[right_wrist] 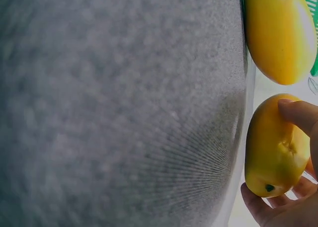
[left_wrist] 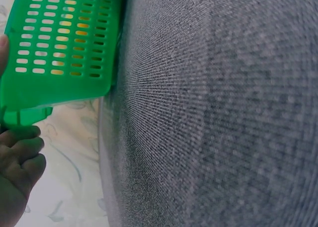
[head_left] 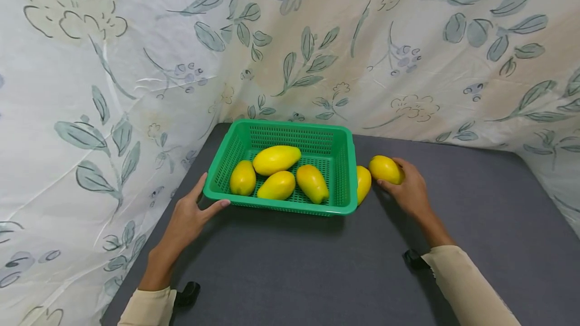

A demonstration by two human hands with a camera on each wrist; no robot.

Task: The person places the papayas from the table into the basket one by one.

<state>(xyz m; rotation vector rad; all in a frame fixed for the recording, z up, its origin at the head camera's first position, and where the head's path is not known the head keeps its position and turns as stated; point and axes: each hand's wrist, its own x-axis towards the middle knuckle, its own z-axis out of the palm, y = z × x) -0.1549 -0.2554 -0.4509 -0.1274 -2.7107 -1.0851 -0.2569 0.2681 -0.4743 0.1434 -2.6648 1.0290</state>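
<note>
A green plastic basket (head_left: 281,206) holds several yellow mangoes (head_left: 277,160). My left hand (head_left: 188,220) grips its front left corner, thumb along the front rim and fingers at the left side; in the left wrist view those fingers (left_wrist: 27,155) curl beside the slotted wall. Right of the basket, my right hand (head_left: 411,187) holds a yellow mango (head_left: 385,169) between thumb and fingers. That mango (right_wrist: 276,152) shows a small dark green spot in the right wrist view. Another mango (head_left: 363,184) lies against the basket's right side, partly hidden by it.
The dark grey tabletop (head_left: 290,265) stretches in front of the basket and to its right. White floral cloth (head_left: 312,54) hangs behind the table and along the left side. A black wrist strap (head_left: 414,259) shows by the right sleeve.
</note>
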